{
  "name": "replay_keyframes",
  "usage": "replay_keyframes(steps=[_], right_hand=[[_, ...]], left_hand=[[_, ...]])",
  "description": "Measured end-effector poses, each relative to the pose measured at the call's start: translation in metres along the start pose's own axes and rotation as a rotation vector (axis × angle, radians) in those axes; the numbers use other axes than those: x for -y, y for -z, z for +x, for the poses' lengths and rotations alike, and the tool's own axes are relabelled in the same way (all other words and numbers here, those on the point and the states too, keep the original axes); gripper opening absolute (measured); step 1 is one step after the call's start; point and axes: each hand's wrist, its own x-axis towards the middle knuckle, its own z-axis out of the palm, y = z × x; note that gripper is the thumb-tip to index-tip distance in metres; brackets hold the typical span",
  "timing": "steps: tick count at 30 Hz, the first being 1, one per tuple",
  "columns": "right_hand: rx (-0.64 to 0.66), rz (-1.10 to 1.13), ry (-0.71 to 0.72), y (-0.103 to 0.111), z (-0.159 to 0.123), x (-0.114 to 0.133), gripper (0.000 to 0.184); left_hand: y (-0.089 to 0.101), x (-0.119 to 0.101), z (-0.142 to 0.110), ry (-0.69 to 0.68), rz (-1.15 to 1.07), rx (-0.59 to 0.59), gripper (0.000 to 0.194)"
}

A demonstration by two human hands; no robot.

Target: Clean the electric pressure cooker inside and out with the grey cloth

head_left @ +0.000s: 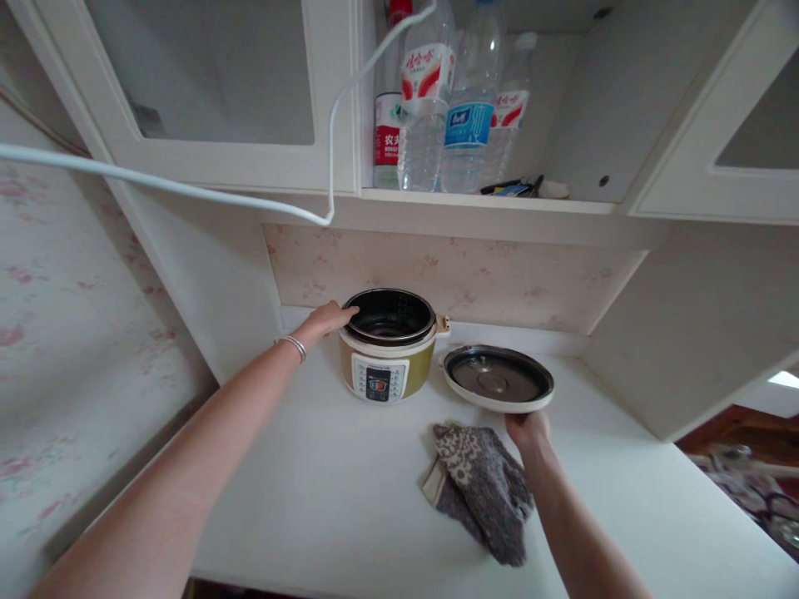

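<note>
An electric pressure cooker (387, 374) with a green and white body and a front control panel stands uncovered on the white counter. Its dark inner pot (390, 314) shows from above, with nothing visible in it. My left hand (330, 319) grips the cooker's left rim, one digit lying over the edge; the other fingers are partly hidden. To the right, my right hand (528, 426) holds the round lid (499, 378) from below at its near edge. The lid's dark inner side faces up. Just below it, a crumpled grey patterned cloth (480, 487) lies on the counter.
Overhead, an open cabinet shelf (587, 205) holds several plastic bottles (462, 116) and small items. A white cable (250, 200) hangs across the upper left. Cabinet side panels (649, 333) flank the counter (312, 507), and flowered wallpaper covers the wall behind.
</note>
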Motion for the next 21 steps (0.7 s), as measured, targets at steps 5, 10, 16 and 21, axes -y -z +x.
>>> replay_keyframes(steps=[5,10,16,21], right_hand=[[-0.011,0.097,-0.108,0.029,-0.013,-0.012,0.021],[0.058,0.145,-0.235,0.065,-0.035,-0.018,0.022],[0.195,0.112,-0.271,0.091,-0.068,-0.022,0.027],[0.327,-0.202,-0.112,0.092,-0.094,-0.029,0.035]], left_hand=[[0.002,-0.016,-0.011,0.048,-0.034,0.084,0.037],[0.007,-0.03,-0.013,0.087,-0.147,0.153,0.016],[0.012,-0.041,-0.003,0.124,-0.239,0.204,0.006],[0.012,-0.034,-0.001,0.069,-0.323,0.192,0.009]])
